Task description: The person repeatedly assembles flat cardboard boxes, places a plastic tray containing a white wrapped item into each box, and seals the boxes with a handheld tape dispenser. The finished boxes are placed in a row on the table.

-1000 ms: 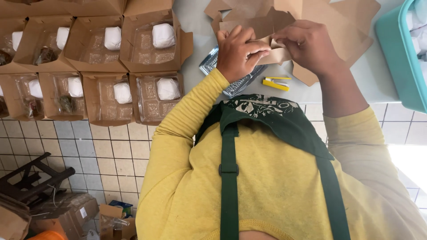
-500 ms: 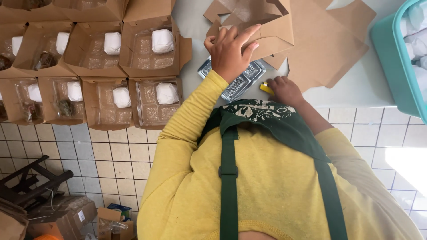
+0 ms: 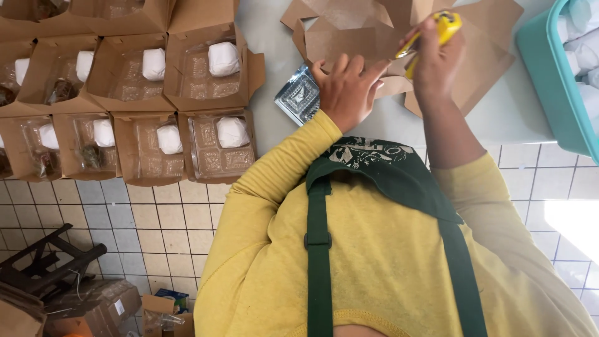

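My left hand [image 3: 346,93] lies flat, fingers spread, on the near edge of a half-folded brown cardboard box [image 3: 349,37] on the pale counter [image 3: 265,31]. Its wrist covers part of a clear plastic compartment tray [image 3: 298,95]. My right hand [image 3: 437,59] is raised over the box's right side and grips a small yellow hand tool [image 3: 448,24], which could be a stapler. The tool's tip points down at the cardboard near my left fingertips.
Rows of open brown boxes [image 3: 212,68] with clear trays and white wrapped lumps fill the left of the counter. Flat cardboard blanks [image 3: 490,53] lie under the folded box. A teal bin [image 3: 549,68] stands at right. Cartons [image 3: 93,306] and a dark wooden frame [image 3: 43,262] sit on the tiled floor.
Both hands were folding the cardboard. My right hand then reached down to the yellow tool on the counter, picked it up and lifted it over the box. My left hand pressed flat.
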